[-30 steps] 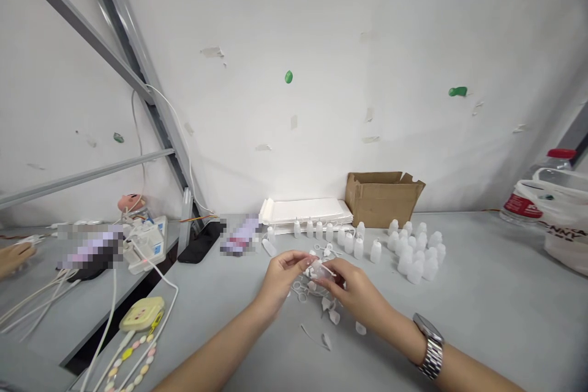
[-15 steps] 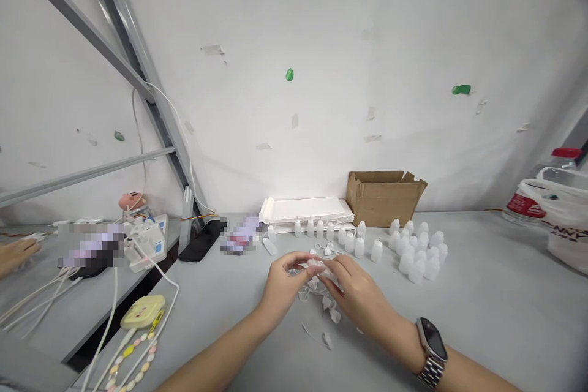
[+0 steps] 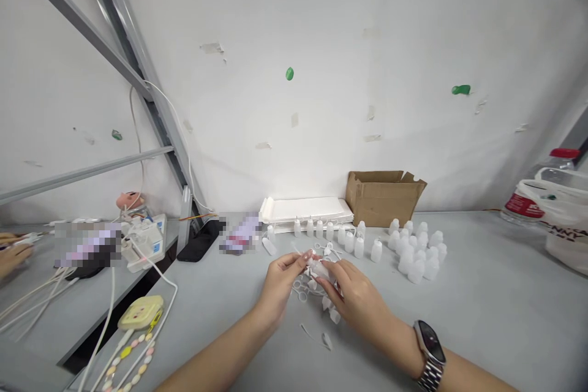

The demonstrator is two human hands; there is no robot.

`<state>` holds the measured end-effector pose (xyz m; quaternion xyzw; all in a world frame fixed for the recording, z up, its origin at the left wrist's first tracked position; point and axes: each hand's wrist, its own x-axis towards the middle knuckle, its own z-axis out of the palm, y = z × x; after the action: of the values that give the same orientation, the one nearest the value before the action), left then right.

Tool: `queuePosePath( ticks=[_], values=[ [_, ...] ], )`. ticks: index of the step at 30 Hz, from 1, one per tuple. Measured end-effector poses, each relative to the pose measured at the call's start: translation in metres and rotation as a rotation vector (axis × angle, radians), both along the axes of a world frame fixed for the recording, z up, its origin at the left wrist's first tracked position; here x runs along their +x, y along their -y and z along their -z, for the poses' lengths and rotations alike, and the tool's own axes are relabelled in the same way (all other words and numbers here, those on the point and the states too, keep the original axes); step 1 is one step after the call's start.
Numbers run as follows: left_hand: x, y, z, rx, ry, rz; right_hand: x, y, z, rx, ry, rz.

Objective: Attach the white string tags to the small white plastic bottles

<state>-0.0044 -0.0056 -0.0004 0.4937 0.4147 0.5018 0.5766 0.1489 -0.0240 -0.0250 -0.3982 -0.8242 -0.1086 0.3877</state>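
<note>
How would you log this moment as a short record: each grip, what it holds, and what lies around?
Left grip: fingertips on a small translucent bottle-like piece
Right grip: thumb and fingers on the same piece
Right wrist: watch with metal band
Below the hands: loose white ring-ended parts, partly hidden
Beyond the hands: small white bottles in an uneven line
Right of that line: clustered translucent bottles
By the wall: cardboard box, beside a white stack
Far left: another person's hand, blurred
</note>
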Motion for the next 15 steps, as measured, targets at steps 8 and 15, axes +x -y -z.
queuePosePath(
  ticks=[8, 15],
  values=[
    [0.0035, 0.002, 0.0054, -0.121, 0.133, 0.036, -0.0027, -0.0029, 0.0048, 0.178, 0.082, 0.075],
    [0.0061, 0.0051, 0.0023, -0.082, 0.213, 0.042, -0.0047, -0.0002, 0.0031, 0.19, 0.027, 0.044]
  ],
)
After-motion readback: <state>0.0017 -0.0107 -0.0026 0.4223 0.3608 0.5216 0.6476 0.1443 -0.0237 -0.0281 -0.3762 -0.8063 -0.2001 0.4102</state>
